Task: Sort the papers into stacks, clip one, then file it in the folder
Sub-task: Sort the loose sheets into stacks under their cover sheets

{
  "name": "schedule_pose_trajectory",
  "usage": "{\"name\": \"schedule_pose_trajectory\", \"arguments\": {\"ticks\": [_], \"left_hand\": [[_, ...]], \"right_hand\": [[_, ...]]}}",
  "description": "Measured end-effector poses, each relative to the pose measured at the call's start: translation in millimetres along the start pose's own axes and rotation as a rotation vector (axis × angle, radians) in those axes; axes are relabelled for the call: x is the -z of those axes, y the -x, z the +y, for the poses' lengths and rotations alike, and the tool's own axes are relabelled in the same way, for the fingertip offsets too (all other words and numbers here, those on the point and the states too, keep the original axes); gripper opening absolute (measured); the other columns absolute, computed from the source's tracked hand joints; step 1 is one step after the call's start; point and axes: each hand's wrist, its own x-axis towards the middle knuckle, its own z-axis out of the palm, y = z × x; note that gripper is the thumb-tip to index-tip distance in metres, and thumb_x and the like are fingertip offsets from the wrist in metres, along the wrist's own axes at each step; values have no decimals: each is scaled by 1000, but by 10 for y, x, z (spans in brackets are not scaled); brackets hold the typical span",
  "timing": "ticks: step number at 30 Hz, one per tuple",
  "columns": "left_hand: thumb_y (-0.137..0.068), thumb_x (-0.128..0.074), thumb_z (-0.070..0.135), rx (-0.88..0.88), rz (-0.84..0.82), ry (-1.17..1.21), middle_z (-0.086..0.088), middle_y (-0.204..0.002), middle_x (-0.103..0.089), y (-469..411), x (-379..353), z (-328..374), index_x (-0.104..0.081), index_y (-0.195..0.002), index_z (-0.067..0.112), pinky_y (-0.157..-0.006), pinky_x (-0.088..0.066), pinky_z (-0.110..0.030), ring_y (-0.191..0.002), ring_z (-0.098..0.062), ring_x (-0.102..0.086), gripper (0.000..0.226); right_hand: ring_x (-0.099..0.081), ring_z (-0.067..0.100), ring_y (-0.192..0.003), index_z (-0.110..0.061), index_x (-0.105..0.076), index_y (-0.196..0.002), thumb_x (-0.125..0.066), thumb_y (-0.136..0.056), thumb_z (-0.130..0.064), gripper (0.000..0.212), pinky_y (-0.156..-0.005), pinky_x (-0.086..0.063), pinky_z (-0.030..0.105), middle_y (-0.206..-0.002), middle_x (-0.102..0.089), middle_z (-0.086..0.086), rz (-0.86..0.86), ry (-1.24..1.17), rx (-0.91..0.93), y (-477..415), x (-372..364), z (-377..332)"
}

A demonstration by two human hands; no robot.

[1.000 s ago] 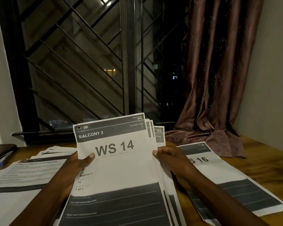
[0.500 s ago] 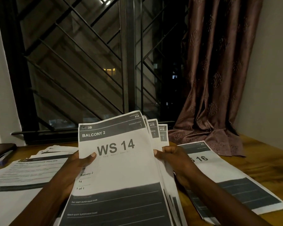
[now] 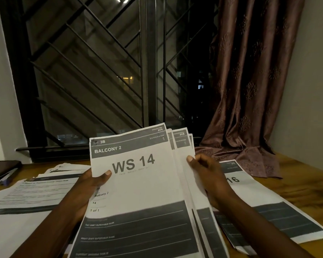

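I hold a fanned bundle of printed sheets (image 3: 138, 185) upright over the table; the front one reads "WS 14, Balcony 2". My left hand (image 3: 90, 187) grips its left edge, thumb on the front. My right hand (image 3: 205, 170) pinches the right edges of the sheets behind, where a "#15" sheet (image 3: 182, 140) peeks out. A sheet marked "16" (image 3: 265, 200) lies flat on the table to the right. A stack of text pages (image 3: 32, 192) lies at the left. No clip is in view.
A dark folder (image 3: 2, 169) with a pen lies at the far left of the wooden table (image 3: 306, 185). A barred window stands behind, and a brown curtain (image 3: 250, 90) drapes onto the table's back right corner. A wall closes the right side.
The rear sheets have fanned further right under my right hand, and the "#15" sheet shows more. The bundle has tilted slightly; my left hand's grip is unchanged.
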Motion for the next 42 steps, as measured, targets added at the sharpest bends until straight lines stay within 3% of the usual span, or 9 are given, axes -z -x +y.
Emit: {"name": "schedule_pose_trajectory", "arguments": {"ticks": [7,10,14,20,27,31,35,38,42], "left_hand": [[-77,-63,27,-36,29,-62,-14,-95,-75,-5,77,14,-60,-103,12,-40,-52,-28,-58,-28,-73,30],[-90,-60,22,-57,73,-87,-14,-98,-75,-15,132,-14,-60,-109,13,-42,-53,-30,-62,-28,-73,21],[-96,-54,14,-49,74,-73,-4,-74,-76,-47,84,-48,-59,-99,14,-36,-50,-24,-50,-22,-71,6],[-94,-57,15,-20,28,-32,-14,-96,-76,-66,75,-77,-61,-107,13,-40,-53,-30,-60,-28,-73,14],[-95,-54,14,-23,-9,-18,-15,-100,-73,-83,90,-78,-60,-109,11,-39,-51,-26,-60,-27,-73,15],[-92,-57,17,-47,-2,-51,-17,-107,-72,-103,79,-54,-59,-117,8,-44,-53,-28,-72,-32,-73,26],[-84,-63,24,-44,-23,-24,-11,-104,-75,-107,84,-69,-60,-115,13,-47,-56,-32,-77,-35,-73,33],[-74,-69,30,-55,-25,-16,-7,-106,-76,-102,91,-74,-60,-119,17,-78,-58,-53,-87,-35,-74,48],[-80,-68,24,-44,-70,79,-11,-113,-73,-87,60,-71,-60,-123,18,-67,-61,-46,-95,-36,-72,45]], "right_hand": [[-56,29,-83,-18,-60,-84,-53,-95,-20,13,-74,-40,36,-86,-60,5,361,415,122,-516,852,-106],[-58,29,-89,-11,-68,-107,-55,-95,-19,19,-75,-38,30,-107,-65,14,283,677,-33,-712,1328,-111],[-56,33,-103,-7,-67,-106,-59,-92,-22,22,-81,-38,30,-120,-62,19,181,967,-146,-796,1686,-40],[-49,25,-121,-12,-59,-121,-49,-97,-37,36,-94,-34,26,-135,-52,11,-2,1318,-227,-810,1697,389],[-53,17,-85,-13,-59,-106,-53,-92,-40,30,-75,-39,29,-109,-62,9,-40,1366,-214,-888,1771,737],[-59,20,-91,-13,-60,-105,-59,-90,-41,32,-71,-42,28,-104,-64,3,174,1028,125,-762,1380,405],[-67,17,-77,-15,-64,-91,-46,-80,-67,56,-68,-54,31,-84,-70,3,-234,506,15,-249,289,-145],[-65,11,-72,-16,-62,-87,-66,-76,-58,44,-61,-47,21,-82,-69,-1,-235,504,-14,-84,-137,-113],[-60,11,-69,-13,-63,-79,-78,-76,-31,23,-60,-43,18,-79,-66,-2,-103,399,42,-69,-209,-112]]}}
